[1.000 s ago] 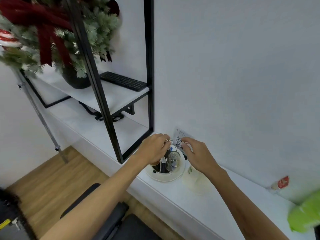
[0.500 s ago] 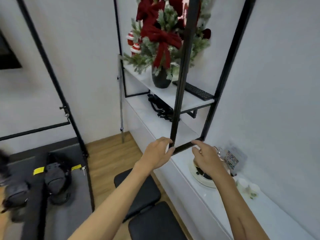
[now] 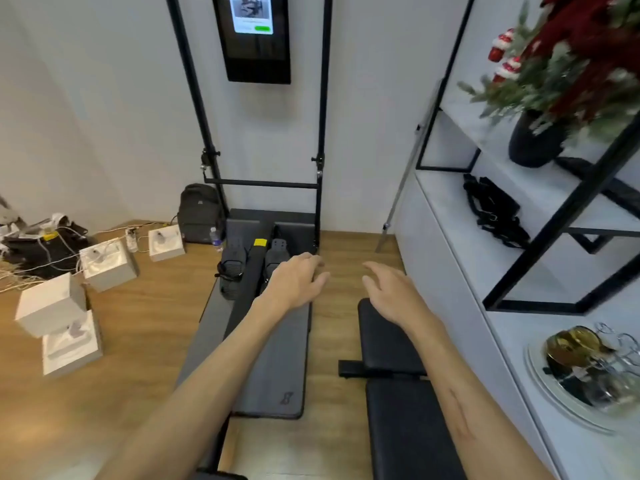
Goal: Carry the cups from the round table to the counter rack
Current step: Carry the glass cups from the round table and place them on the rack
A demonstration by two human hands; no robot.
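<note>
Both empty, the left hand (image 3: 296,282) and right hand (image 3: 391,294) hang with fingers spread above the floor; the weight bench (image 3: 398,375) underfoot risks tripping a return trip for cups.

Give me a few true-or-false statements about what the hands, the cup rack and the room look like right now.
1. Both hands are empty. True: the left hand and right hand hold nothing, fingers loosely spread.
2. The cup rack sits on the white counter to the person's right. True.
3. The right hand is touching the rack. False: it hangs over the floor and the black bench, well clear of the rack.
4. The wall screen is dark. False: its upper part is lit.
5. The white boxes lie on the wooden floor at left. True.
6. The plant's pot stands on the floor. False: it stands on a shelf.
</note>
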